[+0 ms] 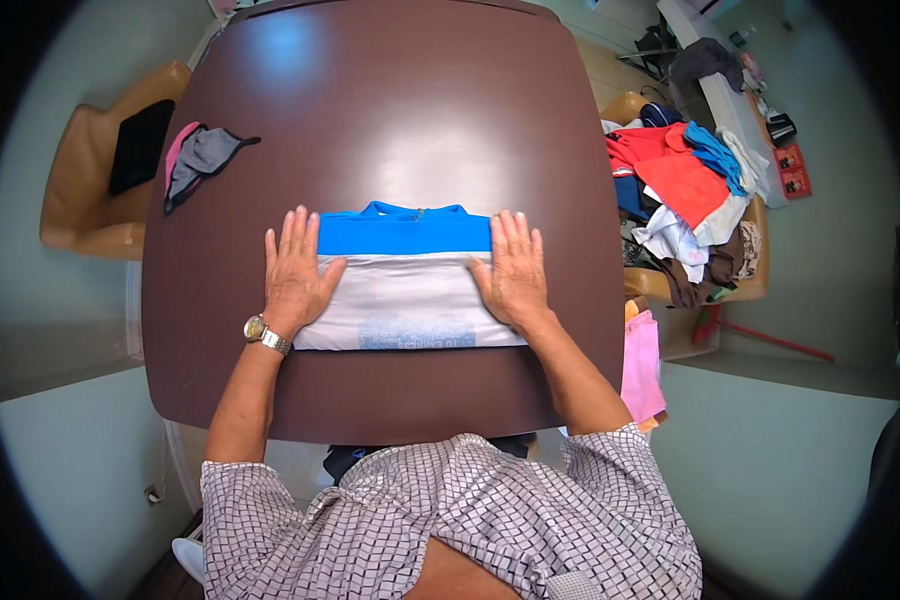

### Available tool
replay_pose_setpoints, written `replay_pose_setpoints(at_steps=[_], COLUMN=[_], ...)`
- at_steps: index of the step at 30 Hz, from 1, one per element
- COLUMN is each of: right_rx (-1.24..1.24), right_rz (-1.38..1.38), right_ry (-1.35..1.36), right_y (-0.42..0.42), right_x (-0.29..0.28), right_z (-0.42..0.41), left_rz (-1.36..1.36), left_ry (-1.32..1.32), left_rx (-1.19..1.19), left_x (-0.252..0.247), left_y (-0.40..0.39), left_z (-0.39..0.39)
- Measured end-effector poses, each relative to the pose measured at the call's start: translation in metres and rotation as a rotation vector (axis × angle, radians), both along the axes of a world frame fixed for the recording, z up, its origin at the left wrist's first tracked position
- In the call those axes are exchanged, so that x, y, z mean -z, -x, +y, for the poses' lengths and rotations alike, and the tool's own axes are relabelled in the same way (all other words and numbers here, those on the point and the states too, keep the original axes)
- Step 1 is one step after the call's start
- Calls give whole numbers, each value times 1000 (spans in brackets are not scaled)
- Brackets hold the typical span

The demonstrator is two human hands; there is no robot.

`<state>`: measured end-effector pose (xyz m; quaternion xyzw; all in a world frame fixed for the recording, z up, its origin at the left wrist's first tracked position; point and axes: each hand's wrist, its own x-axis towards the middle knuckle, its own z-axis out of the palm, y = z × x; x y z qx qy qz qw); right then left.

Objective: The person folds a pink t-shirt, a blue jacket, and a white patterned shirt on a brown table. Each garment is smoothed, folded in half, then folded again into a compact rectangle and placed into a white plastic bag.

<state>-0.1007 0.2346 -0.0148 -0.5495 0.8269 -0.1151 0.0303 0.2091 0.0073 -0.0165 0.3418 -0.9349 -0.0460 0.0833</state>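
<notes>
A folded shirt (405, 289), light grey with a bright blue upper part and blue collar, lies on the brown table (420, 394) in front of me. The collar points away from me, and a pale blue print shows along the near fold. Flat on the shirt's left edge rests my left hand (296, 270), with a metal-band watch on the wrist. My right hand (514, 270) lies flat along the right edge. Both palms face down, thumbs on the grey cloth, and neither hand grips anything.
A grey, pink and black cloth item (206, 157) lies at the table's left side. At the right, a tan chair (754, 289) holds a heap of clothes (682, 180). Pink cloth (643, 367) hangs beside the table's right edge. Another tan chair (82, 180) with a black cushion stands left.
</notes>
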Motion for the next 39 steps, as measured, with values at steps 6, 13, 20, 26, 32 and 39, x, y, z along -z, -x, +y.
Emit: replay_pose_setpoints(at_steps=[6,13,20,26,32,39], right_rx=[83,-422,-372,-130,-112,104], right_rz=[36,-115,-106,-71,-197,-799], right_ry=[118,253,-8,413,407,317], right_y=[32,4,-37,-35,-27,-38], right_x=[8,-81,-75,-15,-13,-72], right_z=[24,24,91,118,127,152], left_rz=[163,251,-46,95,177,466], left_ry=[23,32,-30,62,-71,-775], left_rx=[-156,411,438,351,339,173], left_x=[7,-77,-60,-21,-39,-89], left_y=[-13,-41,-75,-94,-97,-120], left_z=[-9,55,75,55,62,83])
